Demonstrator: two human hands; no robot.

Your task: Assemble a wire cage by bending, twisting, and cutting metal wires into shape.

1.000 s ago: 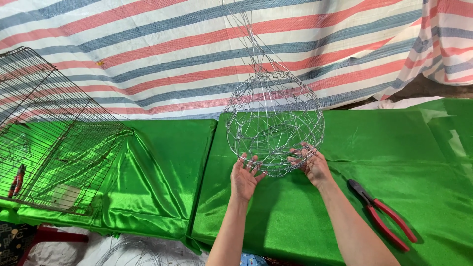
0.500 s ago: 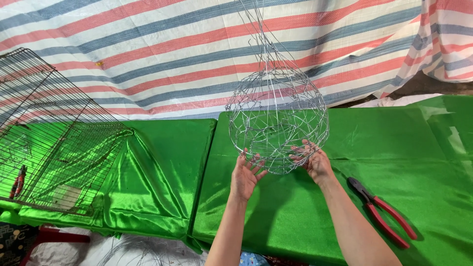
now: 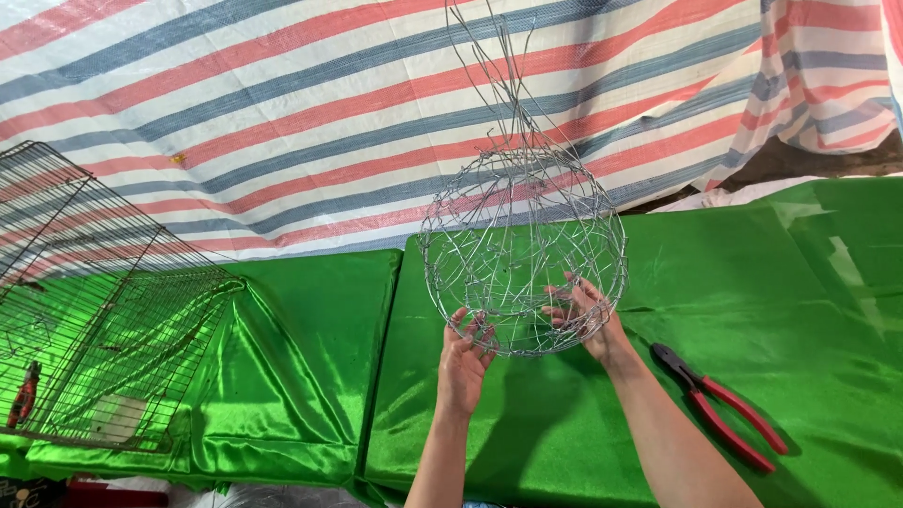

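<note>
A round, openwork ball of silver wire mesh is shown at the centre of the frame, held up above a table draped in shiny green satin cloth. Loose wire ends are seen rising from the top of the ball toward the upper edge of the frame. The ball is supported from below by both hands. The left hand, just left of centre, is closed on the lower left of the mesh, with its fingers hooked over the wires. The right hand, just right of centre, is closed on the lower right of the mesh, its fingers threaded among the wires. A pair of red-handled pliers is seen lying on the cloth at the lower right, near the right forearm but apart from it. A dark rectangular wire cage is seen tilted on the cloth at the left edge. A tarpaulin striped in red, blue and white fills the upper part of the frame.
</note>
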